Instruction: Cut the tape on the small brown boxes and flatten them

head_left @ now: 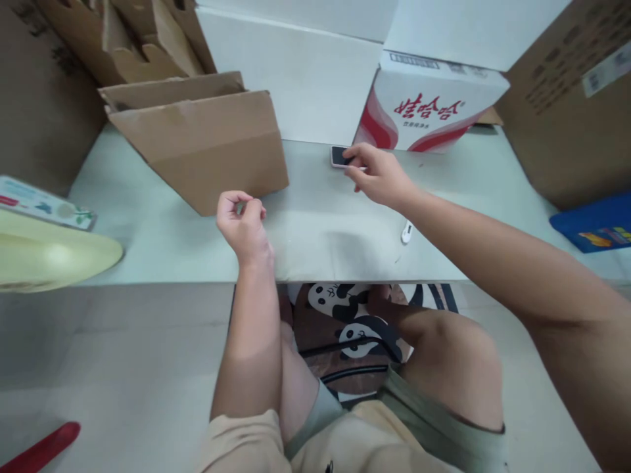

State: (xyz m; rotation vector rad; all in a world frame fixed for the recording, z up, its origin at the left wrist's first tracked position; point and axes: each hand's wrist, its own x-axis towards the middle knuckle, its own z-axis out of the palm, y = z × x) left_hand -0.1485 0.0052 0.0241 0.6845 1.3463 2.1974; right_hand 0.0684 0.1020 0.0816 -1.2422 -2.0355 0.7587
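Near the back of the pale table lies a small dark-topped rectangular device (340, 156) with a light edge. The fingers of my right hand (372, 172) reach over its right end, bent, with the thumb below; whether they grip it is hard to tell. My left hand (241, 220) is curled with fingertips and thumb together, just in front of a brown cardboard box (217, 144). Anything inside those fingers is too small or hidden to make out. A small white object (407, 232) with a dark mark lies beneath my right forearm.
A white and red carton (424, 105) stands at the back beside large white boxes (305, 72). Brown cartons (576, 98) flank the table (315, 256). A yellow-green object (54, 249) is at the left edge, a blue package (596, 223) at the right.
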